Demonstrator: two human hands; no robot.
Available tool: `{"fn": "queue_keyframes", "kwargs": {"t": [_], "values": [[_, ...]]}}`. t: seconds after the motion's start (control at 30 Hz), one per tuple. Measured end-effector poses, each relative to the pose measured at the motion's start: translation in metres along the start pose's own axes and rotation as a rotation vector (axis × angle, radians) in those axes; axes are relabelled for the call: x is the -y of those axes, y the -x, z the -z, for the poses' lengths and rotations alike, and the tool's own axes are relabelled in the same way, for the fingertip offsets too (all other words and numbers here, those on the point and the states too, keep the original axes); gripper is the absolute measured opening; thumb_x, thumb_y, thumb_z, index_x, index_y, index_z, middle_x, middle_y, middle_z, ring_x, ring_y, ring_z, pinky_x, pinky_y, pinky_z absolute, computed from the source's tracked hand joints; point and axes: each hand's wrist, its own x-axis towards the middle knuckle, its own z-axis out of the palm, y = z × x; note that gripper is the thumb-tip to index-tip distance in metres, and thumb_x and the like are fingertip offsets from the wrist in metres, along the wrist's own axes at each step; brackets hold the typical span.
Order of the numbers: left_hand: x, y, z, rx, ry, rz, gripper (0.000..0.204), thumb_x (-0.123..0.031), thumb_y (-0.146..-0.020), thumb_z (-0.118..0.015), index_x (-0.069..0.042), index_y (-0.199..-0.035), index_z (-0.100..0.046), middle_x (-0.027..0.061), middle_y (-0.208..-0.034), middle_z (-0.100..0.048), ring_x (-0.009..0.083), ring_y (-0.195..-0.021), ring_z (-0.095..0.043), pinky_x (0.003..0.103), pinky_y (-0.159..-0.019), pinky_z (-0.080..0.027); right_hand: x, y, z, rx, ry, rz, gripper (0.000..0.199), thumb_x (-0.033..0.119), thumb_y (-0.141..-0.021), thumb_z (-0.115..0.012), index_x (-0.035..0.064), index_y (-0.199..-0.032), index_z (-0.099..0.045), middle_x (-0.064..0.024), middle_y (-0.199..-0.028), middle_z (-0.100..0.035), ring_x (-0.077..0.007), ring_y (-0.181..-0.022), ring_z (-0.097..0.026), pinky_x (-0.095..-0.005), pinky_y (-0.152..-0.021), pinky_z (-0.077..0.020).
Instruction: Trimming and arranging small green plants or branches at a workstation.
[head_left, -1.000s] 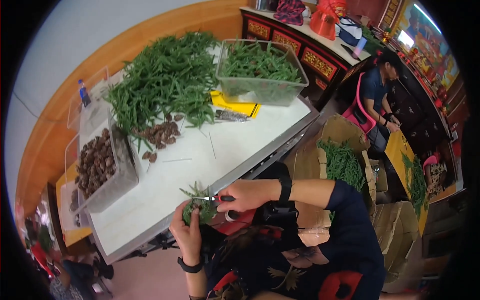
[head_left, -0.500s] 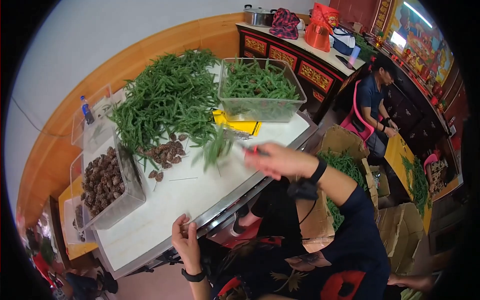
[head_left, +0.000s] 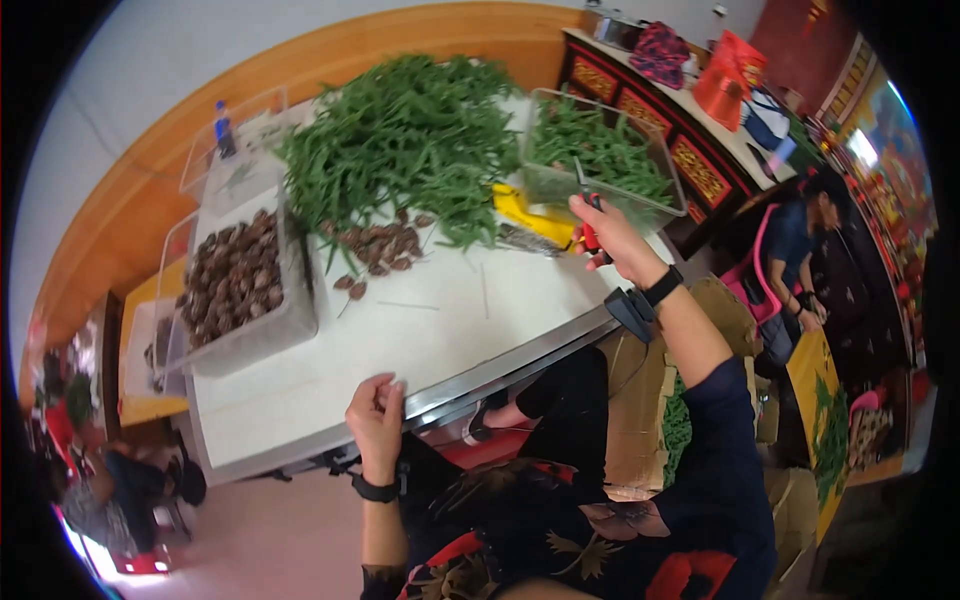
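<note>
My right hand (head_left: 615, 240) is closed around a pliers-like tool (head_left: 591, 232) with red and black handles. Its narrow grey tip points at a clear plastic bin (head_left: 675, 190) of green sprigs; the hand is at the bin's near side. Over the table's front edge hangs my left hand (head_left: 374, 412), palm up, fingers loosely bent and thumb apart, with nothing visible in it. A large heap of green sprigs (head_left: 400, 130) covers the back of the white table (head_left: 270, 405). In front of it lie loose small brown pine cones (head_left: 385, 248) and thin wires (head_left: 408, 305).
A clear bin of pine cones (head_left: 235, 270) stands at the table's left. A yellow packet (head_left: 522, 212) lies beside the sprig bin. Below right is a cardboard box (head_left: 640, 400). A seated person (head_left: 795, 245) is at the far right, another person (head_left: 105, 500) at lower left.
My right hand with the tool has swung right, toward the sprig bin. The blurred sprig beside it is no longer there. My left hand has risen slightly. The whole view has shifted.
</note>
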Motion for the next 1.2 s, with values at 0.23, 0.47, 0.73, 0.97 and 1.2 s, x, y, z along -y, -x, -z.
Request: {"fn": "queue_keyframes", "kwargs": {"t": [0.23, 0.47, 0.73, 0.97, 1.2], "values": [[0.003, 0.002, 0.004, -0.041, -0.098, -0.101, 0.017, -0.008, -0.083, -0.070, 0.000, -0.097, -0.066, 0.0006, -0.071, -0.059, 0.0059, -0.058, -0.051, 0.021, -0.053, -0.043, -0.053, -0.017, -0.048, 0.004, 0.836, 0.594, 0.041, 0.040, -0.082, -0.068, 0.0021, -0.094, -0.058, -0.0107, -0.075, -0.060, -0.0274, -0.071, -0.058, -0.0370, -0.067, -0.0470], [-0.002, 0.005, 0.002, -0.022, -0.160, -0.209, 0.020, -0.013, -0.081, -0.072, -0.001, -0.096, -0.065, 0.0076, -0.070, -0.061, 0.0143, -0.058, -0.058, 0.027, -0.055, -0.048, -0.095, -0.032, -0.075, -0.005, 1.002, 0.806, 0.044, 0.029, -0.076, -0.073, 0.0032, -0.107, -0.056, -0.0187, -0.101, -0.055, -0.0396, -0.096, -0.053, -0.0475, -0.082, -0.0439], [-0.007, 0.005, 0.005, -0.004, -0.159, -0.174, 0.020, -0.014, -0.081, -0.072, -0.001, -0.094, -0.064, 0.0072, -0.069, -0.059, 0.0142, -0.058, -0.057, 0.027, -0.055, -0.048, -0.094, -0.052, -0.084, -0.035, 1.110, 0.816, 0.047, 0.024, -0.077, -0.070, 0.0047, -0.115, -0.052, -0.0193, -0.109, -0.050, -0.0402, -0.107, -0.046, -0.0510, -0.090, -0.0372], [-0.011, 0.001, 0.006, 0.023, -0.118, -0.112, 0.020, -0.014, -0.081, -0.072, -0.001, -0.095, -0.065, 0.0047, -0.068, -0.059, 0.0106, -0.059, -0.055, 0.025, -0.054, -0.045, -0.079, -0.053, -0.083, 0.018, 1.111, 0.749, 0.045, 0.025, -0.076, -0.070, 0.0060, -0.114, -0.054, -0.0159, -0.108, -0.051, -0.0382, -0.106, -0.047, -0.0504, -0.091, -0.0366], [-0.019, -0.005, 0.028, 0.064, -0.014, 0.047, 0.020, -0.014, -0.084, -0.070, -0.001, -0.099, -0.066, 0.0002, -0.073, -0.062, 0.0056, -0.063, -0.054, 0.022, -0.058, -0.045, -0.046, -0.043, -0.133, 0.106, 0.642, 1.010, 0.025, 0.018, -0.080, -0.068, 0.0028, -0.099, -0.061, -0.0108, -0.086, -0.057, -0.0246, -0.078, -0.056, -0.0347, -0.068, -0.0445]]}}
